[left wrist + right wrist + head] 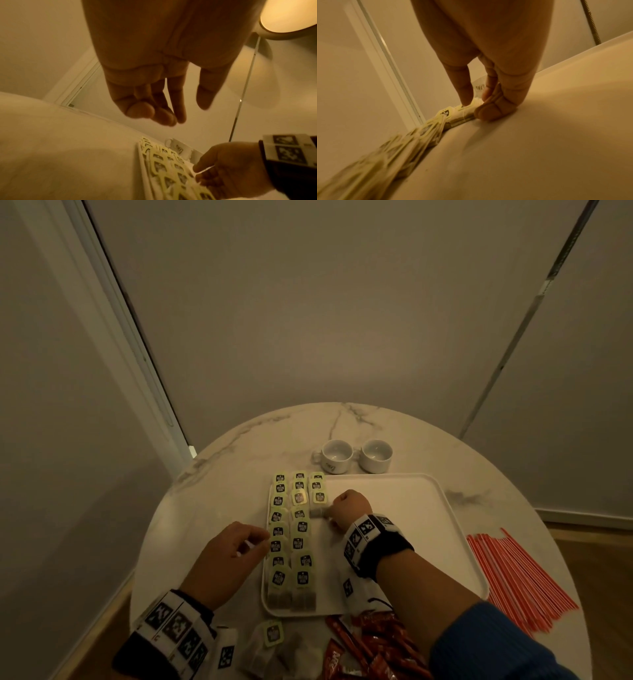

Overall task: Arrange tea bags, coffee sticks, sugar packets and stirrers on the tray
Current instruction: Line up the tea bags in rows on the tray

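Observation:
A white tray [394, 525] lies on the round marble table [212, 484]. Rows of green-tagged tea bags [291, 529] fill the tray's left part in three columns; the third column is short. At the near end of that short column, my right hand [327, 511] pinches a tea bag [318, 511]. In the right wrist view its thumb rests on the tea bag [467, 108] and the curled fingers [494, 111] touch the tray floor [539, 135]. My left hand [255, 542] hovers at the tray's left edge with its fingers [164, 117] loosely curled, holding nothing.
Two white cups [337, 455] stand behind the tray. Red-and-white stirrers [520, 573] lie fanned on the table to the right. Red coffee sticks [387, 645] and loose tea bags [274, 642] sit near the front edge. The tray's right half is bare.

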The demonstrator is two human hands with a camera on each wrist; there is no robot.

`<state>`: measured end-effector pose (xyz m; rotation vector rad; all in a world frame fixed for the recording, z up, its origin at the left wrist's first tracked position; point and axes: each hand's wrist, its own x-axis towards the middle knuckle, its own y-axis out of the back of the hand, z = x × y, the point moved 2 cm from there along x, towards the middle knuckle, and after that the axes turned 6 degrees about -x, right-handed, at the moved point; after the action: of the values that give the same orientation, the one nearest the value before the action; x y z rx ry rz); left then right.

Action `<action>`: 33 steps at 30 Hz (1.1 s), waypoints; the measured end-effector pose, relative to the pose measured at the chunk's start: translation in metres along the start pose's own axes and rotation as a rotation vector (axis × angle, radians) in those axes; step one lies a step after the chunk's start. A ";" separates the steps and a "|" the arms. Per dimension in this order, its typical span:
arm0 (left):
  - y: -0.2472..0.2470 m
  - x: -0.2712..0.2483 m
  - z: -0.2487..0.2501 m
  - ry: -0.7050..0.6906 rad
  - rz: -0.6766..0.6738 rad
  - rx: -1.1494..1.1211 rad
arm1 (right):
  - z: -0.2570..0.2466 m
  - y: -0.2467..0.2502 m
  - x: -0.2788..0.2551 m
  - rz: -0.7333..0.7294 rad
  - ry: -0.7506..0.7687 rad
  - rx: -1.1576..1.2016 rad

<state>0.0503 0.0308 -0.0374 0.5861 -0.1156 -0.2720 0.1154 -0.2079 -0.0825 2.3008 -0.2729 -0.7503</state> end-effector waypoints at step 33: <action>-0.032 -0.074 -0.026 0.300 -0.363 0.442 | 0.039 -0.024 -0.152 -0.261 0.459 0.084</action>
<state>-0.0223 0.0405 -0.0793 1.0831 0.2302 -0.5131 -0.0312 -0.1531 -0.0547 2.5390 0.2120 -0.3163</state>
